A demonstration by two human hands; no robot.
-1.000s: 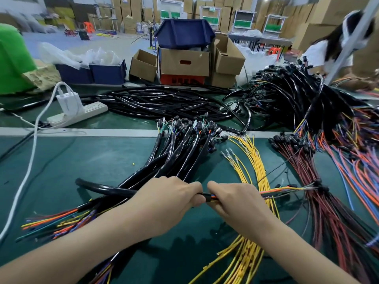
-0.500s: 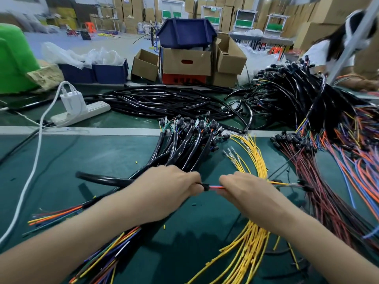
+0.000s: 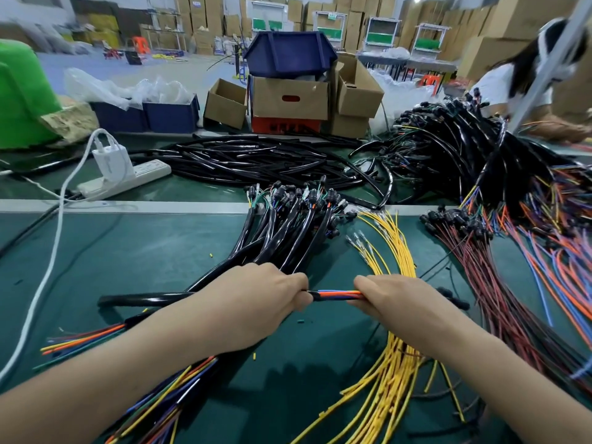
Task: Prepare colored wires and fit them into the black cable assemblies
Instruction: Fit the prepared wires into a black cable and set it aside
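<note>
Cardboard boxes [image 3: 290, 97] stack up behind the green tabletop [image 3: 134, 251] where we work. Our left grip [image 3: 256, 302] is clenched round one black cable [image 3: 147, 298] at its mouth. Our right grip [image 3: 400, 304] pinches the colored wires [image 3: 339, 293] running into it, and at least three show between our two hands: orange, blue, red. We judge this one part-threaded. One fan of fitted assemblies [image 3: 288, 225] lies just beyond our left knuckles, so a good batch looks done. One sheaf of yellow wires [image 3: 392, 251], one of dark red wires [image 3: 487, 283] and one heap of black tubing [image 3: 256, 161] remain, each too many to count.
</note>
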